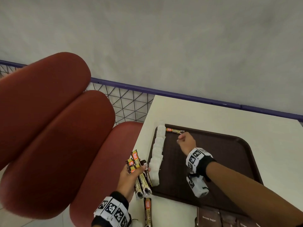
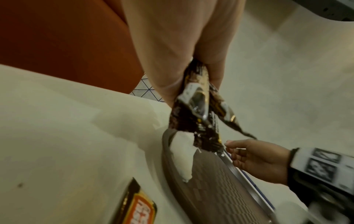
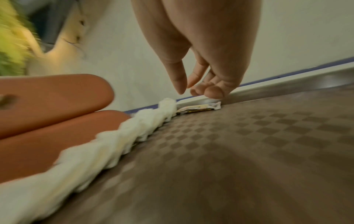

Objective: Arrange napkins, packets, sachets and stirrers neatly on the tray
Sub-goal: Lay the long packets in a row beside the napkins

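Laying sachets in a row along the tray (image 1: 229, 169) goes best one at a time. The first sachet (image 1: 174, 130) lies at 12 o'clock, beside the napkins (image 1: 157, 153) lining 9 o'clock. The right hand (image 1: 186, 141) hovers just over it, grip released; the left hand (image 1: 129, 179) clasps the spare sachets (image 1: 139, 171). Butt each next one squarely alongside.

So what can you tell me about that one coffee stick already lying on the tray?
The coffee stick is a slim, glossy foil-like sachet, orange at one end, then gold with dark print. It lies flat along the far edge of the brown tray, its orange end next to the row of white napkins. The right hand hovers just beside its other end, fingers loosely curled and holding nothing. Whether a fingertip touches it is unclear.
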A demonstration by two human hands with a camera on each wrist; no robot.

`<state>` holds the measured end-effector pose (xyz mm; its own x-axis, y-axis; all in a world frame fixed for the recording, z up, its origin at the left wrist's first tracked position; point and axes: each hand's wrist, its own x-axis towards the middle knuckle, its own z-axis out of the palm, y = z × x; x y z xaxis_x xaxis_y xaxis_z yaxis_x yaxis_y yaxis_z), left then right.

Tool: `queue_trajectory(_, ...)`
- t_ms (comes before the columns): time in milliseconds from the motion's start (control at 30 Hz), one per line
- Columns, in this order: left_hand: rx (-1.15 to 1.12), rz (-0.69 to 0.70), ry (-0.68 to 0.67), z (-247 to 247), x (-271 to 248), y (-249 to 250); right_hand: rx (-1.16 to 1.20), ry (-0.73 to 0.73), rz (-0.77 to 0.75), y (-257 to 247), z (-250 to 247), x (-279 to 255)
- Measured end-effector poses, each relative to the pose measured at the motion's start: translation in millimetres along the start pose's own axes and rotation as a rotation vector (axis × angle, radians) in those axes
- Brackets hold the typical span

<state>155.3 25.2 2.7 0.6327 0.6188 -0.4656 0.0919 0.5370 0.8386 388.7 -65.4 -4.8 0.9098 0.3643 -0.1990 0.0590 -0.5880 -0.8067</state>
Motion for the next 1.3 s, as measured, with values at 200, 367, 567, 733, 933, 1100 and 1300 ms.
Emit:
queue_trajectory(200, -0.110, 0.001, 0.044, 11, -4, 5, -0.016, -0.466, -0.128, -8, 4, -83)
queue_trajectory(367, -0.145, -0.009, -0.006, 20, -14, 10, 0.026, -0.810, -0.015, -15, 9, -128)
queue_trajectory(567, -0.105, 0.006, -0.013, 21, -16, 13, 0.106, -0.740, -0.051, -16, -4, -140)
queue_trajectory(733, -0.148, -0.036, 0.010, 12, -12, 10, 0.025, -0.457, -0.145, -9, -19, -133)
queue_trajectory(933, -0.089, -0.038, -0.024, 10, -7, 11, -0.157, -0.298, -0.267, -4, -24, -129)
queue_trajectory(1100, 0.013, -0.012, -0.041, 14, -4, 8, -0.186, -0.317, -0.306, -4, -23, -126)
queue_trajectory(1300, 0.045, 0.033, 0.037, 16, 5, 6, 0.174, -0.380, -0.114, 4, -29, -118)
